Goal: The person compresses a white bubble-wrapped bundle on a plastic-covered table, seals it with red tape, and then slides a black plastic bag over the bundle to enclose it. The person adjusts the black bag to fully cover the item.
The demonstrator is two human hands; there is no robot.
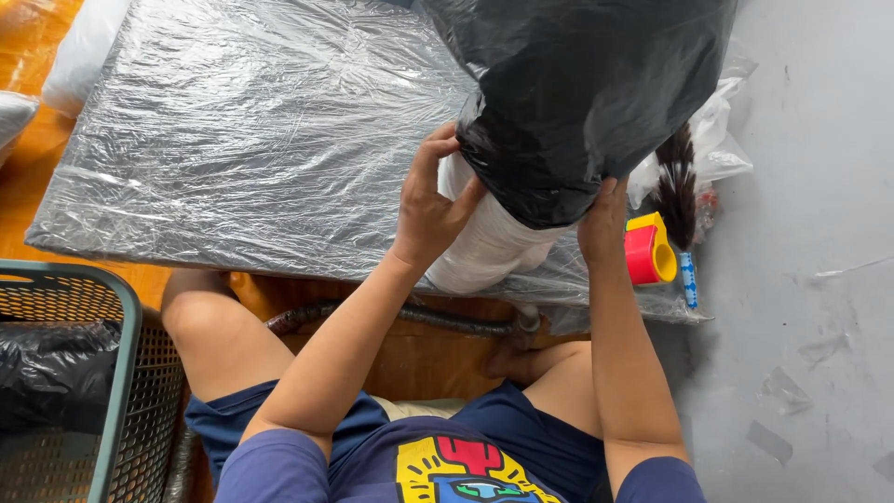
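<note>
The left hand (430, 207) is raised in front of the person, forearm running up from the lower left, wrist bent slightly back. Its fingers are curled and closed on the lower edge of a black plastic bag (577, 102), with the thumb pressed against the white bundle (489, 244) that sticks out below the bag's mouth. The right hand (603, 224) comes up on a nearly straight forearm from the lower right; its fingers go up under the bag's rim on the far side and are mostly hidden, so it seems closed on the plastic, though how tightly cannot be told. Between the two hands the bag's opening sits around the top of the white bundle, and the bundle's lower end rests on the near edge of a flat board wrapped in clear film (251, 140).

The bag fills the upper middle of the head view and hangs over the board. Just right of the right hand, on the board's corner, lies a red and yellow tape holder (647, 251), with a dark feather duster (678, 182) and its blue-patterned handle beside it. A green mesh basket (121, 373) stands at the lower left, holding another black bag. A dark hose (419, 317) lies on the wooden floor between the person's bare knees.
</note>
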